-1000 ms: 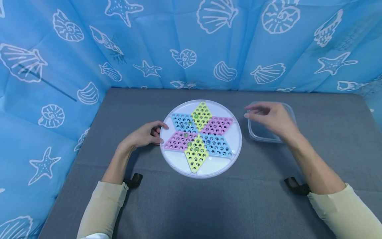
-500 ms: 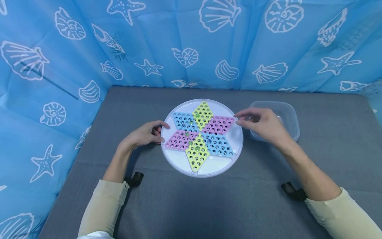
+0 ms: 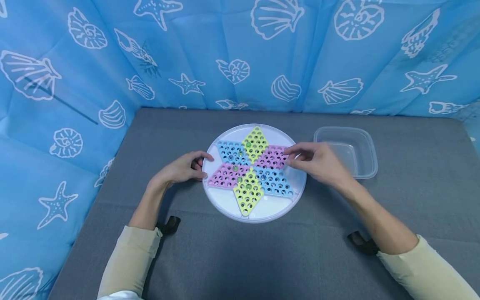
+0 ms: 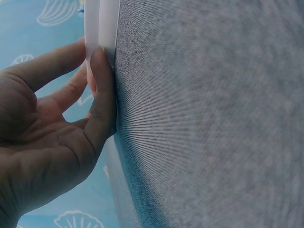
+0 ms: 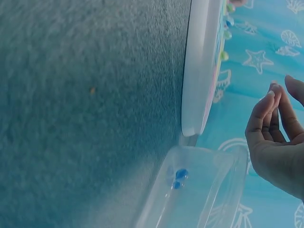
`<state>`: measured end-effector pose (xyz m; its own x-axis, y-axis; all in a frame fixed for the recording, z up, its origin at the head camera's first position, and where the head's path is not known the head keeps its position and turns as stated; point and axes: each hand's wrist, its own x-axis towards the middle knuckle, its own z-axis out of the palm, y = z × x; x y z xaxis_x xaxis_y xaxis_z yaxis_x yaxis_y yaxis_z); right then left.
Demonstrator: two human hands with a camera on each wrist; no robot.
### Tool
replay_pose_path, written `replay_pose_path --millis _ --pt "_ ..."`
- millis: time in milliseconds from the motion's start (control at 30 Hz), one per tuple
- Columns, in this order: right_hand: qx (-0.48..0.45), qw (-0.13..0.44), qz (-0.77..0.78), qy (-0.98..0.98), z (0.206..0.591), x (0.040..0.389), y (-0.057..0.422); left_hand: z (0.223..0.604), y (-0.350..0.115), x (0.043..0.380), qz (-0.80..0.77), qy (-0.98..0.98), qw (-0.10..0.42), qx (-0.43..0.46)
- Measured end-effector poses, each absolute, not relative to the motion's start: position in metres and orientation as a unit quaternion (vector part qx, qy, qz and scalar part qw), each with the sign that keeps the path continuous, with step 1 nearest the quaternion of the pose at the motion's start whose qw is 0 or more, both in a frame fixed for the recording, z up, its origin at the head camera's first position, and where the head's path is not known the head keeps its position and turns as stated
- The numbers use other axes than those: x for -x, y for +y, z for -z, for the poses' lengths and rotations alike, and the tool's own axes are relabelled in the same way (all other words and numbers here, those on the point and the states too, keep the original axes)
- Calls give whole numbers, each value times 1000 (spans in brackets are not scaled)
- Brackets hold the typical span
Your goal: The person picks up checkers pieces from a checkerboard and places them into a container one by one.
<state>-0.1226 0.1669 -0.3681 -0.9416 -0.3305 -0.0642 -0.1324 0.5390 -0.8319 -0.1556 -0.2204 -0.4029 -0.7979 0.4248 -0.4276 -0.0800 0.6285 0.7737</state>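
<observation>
A round white Chinese checkers board (image 3: 270, 208) with a yellow, pink and blue star rests on the table. Several green and blue marbles sit in its holes, among them a green marble (image 3: 248, 145) in the far yellow point. My left hand (image 3: 185, 167) holds the board's left rim, thumb and fingers at its edge, as the left wrist view also shows. Over the right pink section hovers my right hand (image 3: 316, 161), fingers loosely bent. No marble shows between its fingertips in the right wrist view, where the fingers (image 5: 256, 123) are beyond the board's edge.
Right of the board stands a clear plastic container (image 3: 369, 166). Blue marbles (image 5: 180, 175) lie inside it. A grey cloth (image 3: 240, 254) covers the table, and a blue curtain (image 3: 210, 46) with shell drawings hangs behind and at the left.
My right hand has moved left from above the clear container to over the board's pink section. The left hand stays at the rim, and the board's visible marbles look unchanged.
</observation>
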Motion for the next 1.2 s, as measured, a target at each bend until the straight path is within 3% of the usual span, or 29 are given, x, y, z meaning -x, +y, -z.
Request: replay_pose_path --millis 433,833,1200 --pt "152 147 463 861 383 123 146 404 -221 156 -406 859 296 -98" --pt "164 144 449 867 396 126 132 407 -220 158 -402 863 291 -95" --pt "168 192 411 875 399 130 126 404 -220 159 -392 868 290 -89"
